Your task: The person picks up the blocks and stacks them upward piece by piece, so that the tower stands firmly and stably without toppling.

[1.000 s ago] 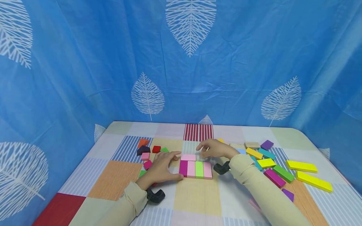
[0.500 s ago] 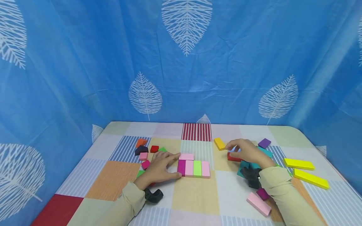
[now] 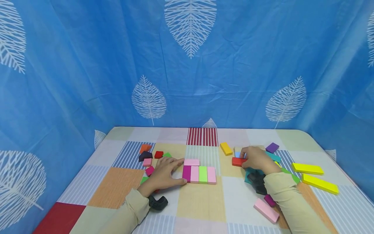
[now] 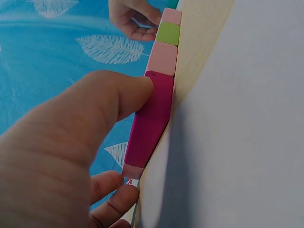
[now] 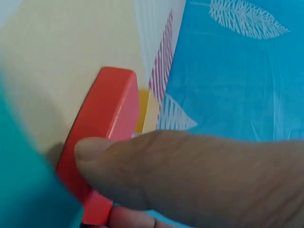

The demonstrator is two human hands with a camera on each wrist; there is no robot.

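Note:
On the left, my left hand (image 3: 163,172) rests beside a group of flat blocks. Its thumb touches the near corner of the magenta block (image 4: 151,114), and its fingertips are right at the end of the pink block (image 3: 191,162) lying across the far side. Two pink blocks with a light green block (image 3: 203,174) between them stand in a row against the magenta one. At the right, my right hand (image 3: 257,158) pinches a red block (image 5: 102,111), thumb along one face and a finger underneath. A teal block (image 3: 249,175) lies under the right wrist.
Small blocks lie left of the left hand, among them a black one (image 3: 145,156) and an orange one (image 3: 145,148). A yellow-orange block (image 3: 226,149) sits beyond the red one. Two long yellow blocks (image 3: 319,184) and a pink block (image 3: 266,210) lie right.
My right hand has moved from the far side of the block group to the right and taken hold of the red block. The left hand has stayed in place.

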